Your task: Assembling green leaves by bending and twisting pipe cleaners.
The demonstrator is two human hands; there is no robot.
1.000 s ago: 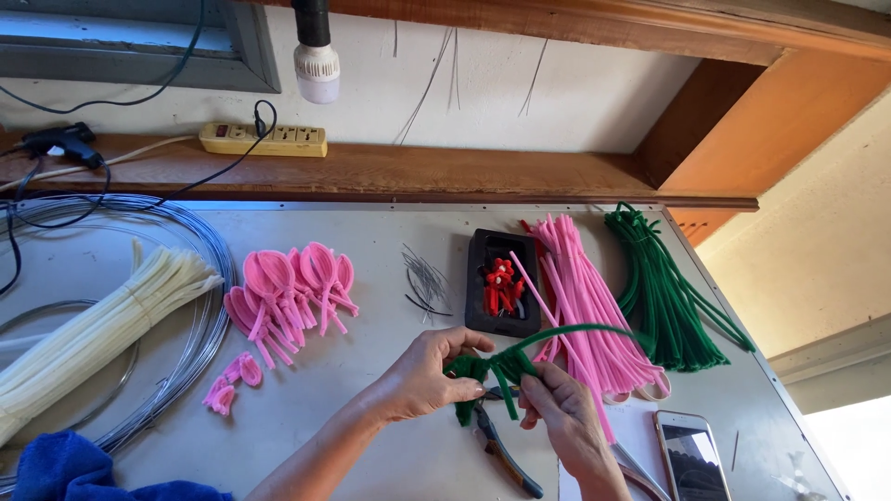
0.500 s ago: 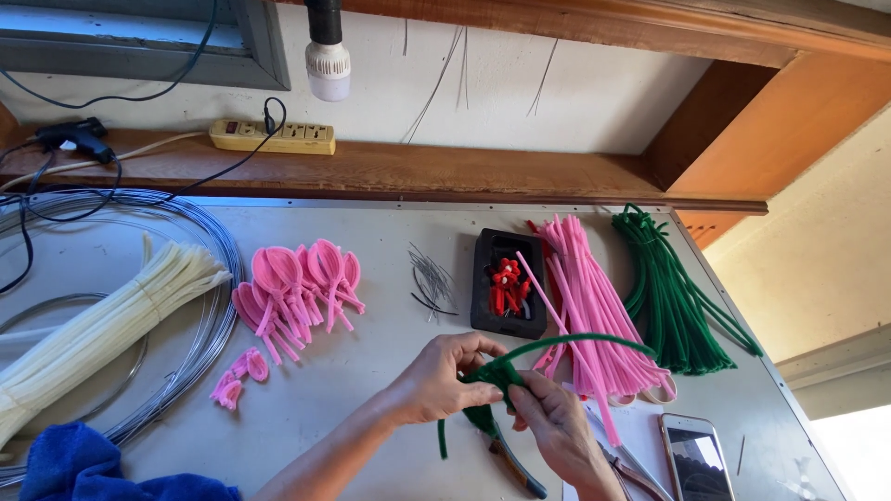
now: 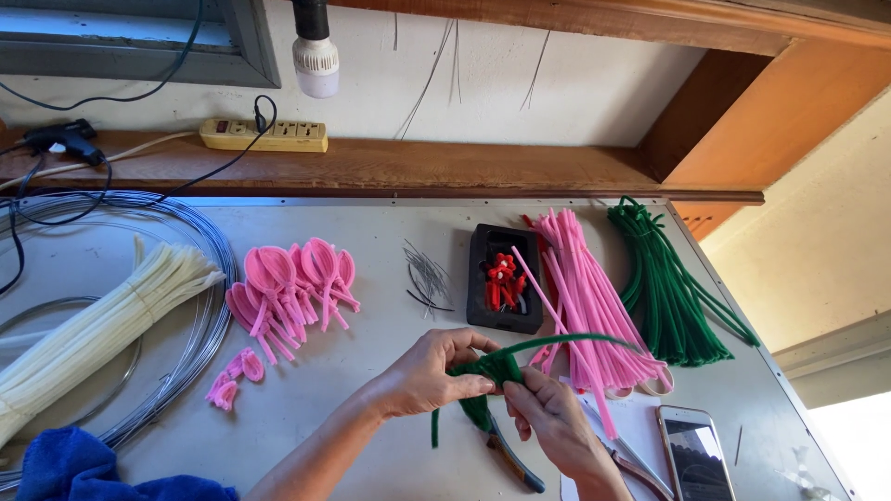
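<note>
The person's left hand (image 3: 429,373) and right hand (image 3: 549,422) are showing bare, with no gloves, rings or watch to be seen. Both forearms are showing bare too, with no sleeve reaching into view. The fingernails are looking short and plain, as far as can be told.

A dark green pipe cleaner (image 3: 501,366) is seen against the pale grey worktop (image 3: 390,223). Bright pink petal shapes (image 3: 288,283), pink stems (image 3: 585,297), green stems (image 3: 664,288), cream stems (image 3: 102,325) and a black tray (image 3: 504,246) with red pieces (image 3: 501,278) are shown.
</note>
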